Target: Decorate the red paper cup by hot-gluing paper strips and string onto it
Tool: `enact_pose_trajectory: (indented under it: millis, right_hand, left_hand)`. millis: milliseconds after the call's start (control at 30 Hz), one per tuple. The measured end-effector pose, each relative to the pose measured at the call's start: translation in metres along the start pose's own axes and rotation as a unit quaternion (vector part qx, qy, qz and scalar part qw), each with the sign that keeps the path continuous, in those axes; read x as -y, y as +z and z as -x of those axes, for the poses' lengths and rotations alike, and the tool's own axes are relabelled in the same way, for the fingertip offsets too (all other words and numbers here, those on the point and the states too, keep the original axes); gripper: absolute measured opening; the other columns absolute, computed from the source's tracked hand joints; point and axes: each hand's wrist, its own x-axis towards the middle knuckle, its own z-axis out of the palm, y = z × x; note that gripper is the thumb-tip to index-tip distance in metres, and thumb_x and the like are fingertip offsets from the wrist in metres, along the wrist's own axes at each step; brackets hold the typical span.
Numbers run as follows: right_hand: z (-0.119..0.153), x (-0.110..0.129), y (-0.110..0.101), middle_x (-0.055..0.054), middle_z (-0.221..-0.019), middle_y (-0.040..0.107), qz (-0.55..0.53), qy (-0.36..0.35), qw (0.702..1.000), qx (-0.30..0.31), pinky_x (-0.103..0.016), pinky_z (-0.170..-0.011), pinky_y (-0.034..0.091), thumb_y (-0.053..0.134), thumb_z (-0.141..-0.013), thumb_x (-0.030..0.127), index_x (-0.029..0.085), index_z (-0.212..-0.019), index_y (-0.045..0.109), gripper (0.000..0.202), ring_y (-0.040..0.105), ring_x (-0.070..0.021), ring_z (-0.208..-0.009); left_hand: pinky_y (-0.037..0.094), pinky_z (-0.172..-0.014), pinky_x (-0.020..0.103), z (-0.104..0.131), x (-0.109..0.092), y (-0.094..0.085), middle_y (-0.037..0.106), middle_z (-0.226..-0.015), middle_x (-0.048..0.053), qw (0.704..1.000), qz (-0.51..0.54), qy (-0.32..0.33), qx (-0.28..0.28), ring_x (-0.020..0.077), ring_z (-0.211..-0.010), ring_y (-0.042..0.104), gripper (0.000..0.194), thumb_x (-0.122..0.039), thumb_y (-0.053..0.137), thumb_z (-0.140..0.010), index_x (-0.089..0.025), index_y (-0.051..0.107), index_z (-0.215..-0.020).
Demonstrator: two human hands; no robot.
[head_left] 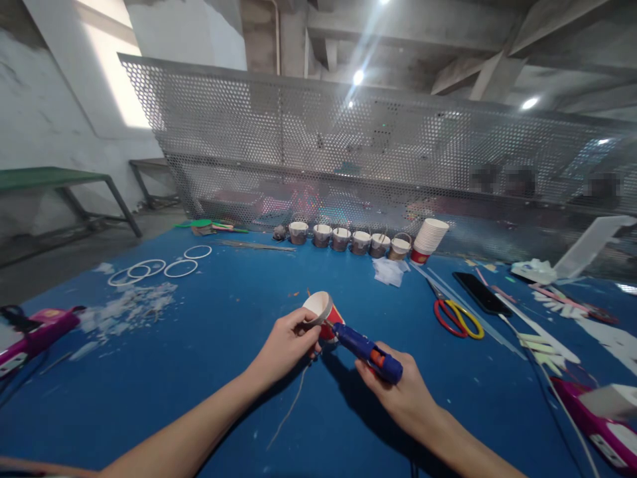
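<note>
My left hand (pixel 291 338) grips a red paper cup (pixel 338 316) by its rim, tilted with its white mouth toward the upper left. A grey strip or cord runs along the rim under my fingers, and a thin loose strand (pixel 293 401) trails below onto the table. In my right hand (pixel 398 385) is a blue glue gun (pixel 365 347), fingers wrapped round its handle. Its nozzle points at the cup's side just below the rim, close to my left fingertips; whether it touches, I cannot tell.
Several grey-wrapped cups (pixel 341 239) line the back beside a cup stack (pixel 428 239). Scissors (pixel 456 317) and a phone (pixel 480 292) lie right. White rings (pixel 180 268) and glue scraps (pixel 132 305) lie left. Magenta tools (pixel 40 338) sit at the left edge. A perforated metal screen (pixel 318 133) stands behind.
</note>
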Motion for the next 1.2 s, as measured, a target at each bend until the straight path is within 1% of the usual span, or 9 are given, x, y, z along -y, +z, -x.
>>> enact_pose_trajectory:
  millis: [100, 200, 300, 500, 667, 867, 1033, 1200]
  right_hand:
    - [0.0027, -0.0032, 0.0009, 0.002, -0.055, 0.052, 0.028, -0.034, 0.999, 0.012, -0.021, -0.046, 0.035, 0.051, -0.089, 0.032, 0.02, -0.066, 0.051, 0.026, 0.04, -0.0082, -0.046]
    - [0.0036, -0.0056, 0.0003, 0.001, -0.056, 0.056, 0.046, -0.046, 0.998, 0.003, -0.021, -0.046, 0.036, 0.051, -0.09, 0.031, 0.019, -0.069, 0.054, 0.024, 0.044, -0.0086, -0.046]
    - [0.0026, -0.0048, -0.0009, 0.002, -0.053, 0.053, 0.054, -0.045, 0.997, -0.014, -0.02, -0.044, 0.034, 0.051, -0.09, 0.031, 0.02, -0.067, 0.052, 0.026, 0.042, -0.0081, -0.043]
    - [0.0009, 0.0004, -0.0017, 0.003, -0.052, 0.054, 0.05, -0.066, 0.996, 0.014, -0.02, -0.043, 0.033, 0.05, -0.088, 0.03, 0.021, -0.065, 0.05, 0.026, 0.041, -0.0076, -0.041]
    - [0.0012, -0.0005, -0.0036, 0.003, -0.052, 0.054, 0.058, -0.048, 0.997, -0.006, -0.02, -0.044, 0.034, 0.05, -0.089, 0.031, 0.02, -0.066, 0.051, 0.025, 0.041, -0.0079, -0.042]
    - [0.0022, 0.0016, -0.0033, 0.003, -0.051, 0.051, 0.056, -0.045, 0.997, 0.024, -0.021, -0.043, 0.032, 0.049, -0.088, 0.031, 0.02, -0.062, 0.049, 0.028, 0.039, -0.0078, -0.042]
    - [0.0024, 0.0, -0.0048, 0.003, -0.051, 0.05, 0.06, -0.036, 0.998, -0.002, -0.021, -0.043, 0.031, 0.049, -0.089, 0.032, 0.021, -0.063, 0.049, 0.029, 0.037, -0.0076, -0.042]
    - [0.0042, 0.0001, -0.0032, 0.004, -0.051, 0.05, 0.058, -0.052, 0.997, 0.014, -0.021, -0.043, 0.031, 0.049, -0.089, 0.03, 0.02, -0.064, 0.048, 0.027, 0.036, -0.0073, -0.042]
  left_hand:
    - [0.045, -0.049, 0.024, -0.0012, 0.0013, 0.0001, 0.061, -0.05, -0.001, 1.0, -0.003, 0.0, 0.0, 0.0117, -0.045, 0.056, 0.012, -0.029, 0.059, -0.073, -0.017, 0.058, -0.071]
    - [0.044, -0.048, 0.024, -0.0009, -0.0017, 0.0005, 0.062, -0.05, -0.001, 1.0, -0.003, -0.006, 0.0, 0.0118, -0.044, 0.056, 0.012, -0.029, 0.058, -0.072, -0.017, 0.058, -0.071]
    - [0.043, -0.046, 0.023, -0.0003, -0.0052, 0.0007, 0.062, -0.049, -0.001, 1.0, 0.009, -0.016, 0.004, 0.0115, -0.043, 0.056, 0.013, -0.03, 0.058, -0.071, -0.017, 0.058, -0.07]
    - [0.042, -0.046, 0.023, -0.0017, -0.0014, -0.0003, 0.061, -0.049, -0.002, 1.0, 0.018, -0.018, 0.013, 0.0112, -0.043, 0.055, 0.014, -0.031, 0.059, -0.071, -0.017, 0.059, -0.072]
    - [0.045, -0.048, 0.024, -0.0018, 0.0018, -0.0013, 0.061, -0.048, -0.001, 0.999, 0.027, -0.025, 0.023, 0.012, -0.042, 0.056, 0.013, -0.03, 0.058, -0.073, -0.017, 0.058, -0.072]
    - [0.044, -0.047, 0.024, -0.0014, -0.0009, -0.002, 0.061, -0.048, -0.002, 0.999, 0.018, -0.024, 0.03, 0.0114, -0.042, 0.055, 0.012, -0.03, 0.058, -0.072, -0.017, 0.058, -0.071]
    - [0.042, -0.046, 0.022, -0.0007, -0.0043, -0.0016, 0.058, -0.044, -0.003, 0.999, 0.015, -0.027, 0.013, 0.0101, -0.04, 0.053, 0.01, -0.026, 0.057, -0.072, -0.018, 0.057, -0.067]
    - [0.043, -0.046, 0.022, -0.0017, -0.0033, -0.0025, 0.06, -0.047, -0.002, 0.999, 0.015, -0.019, 0.024, 0.011, -0.041, 0.054, 0.01, -0.026, 0.057, -0.071, -0.017, 0.058, -0.068]
